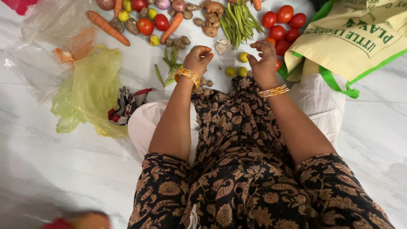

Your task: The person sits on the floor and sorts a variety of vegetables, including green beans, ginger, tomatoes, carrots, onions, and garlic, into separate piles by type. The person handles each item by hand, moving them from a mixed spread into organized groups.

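I sit on a white marble floor [51, 169] with vegetables spread in front of me. My left hand [198, 59], with orange bangles at the wrist, hovers with its fingers curled in and nothing visible inside, beside several green chilies [169, 63] and a garlic bulb [221, 46]. My right hand [263, 63], also bangled, has bent, spread fingers above small yellow-green limes [235, 71] and holds nothing I can see. Just beyond the hands lie a bundle of green beans [237, 19] and red tomatoes [282, 21].
Carrots [108, 27], ginger [211, 17] and small brown tubers [180, 42] lie farther out. A yellow plastic bag [91, 91] and a clear one [46, 29] sit at the left with a patterned cloth [127, 104]. A yellow-and-green tote bag [352, 42] lies at the right.
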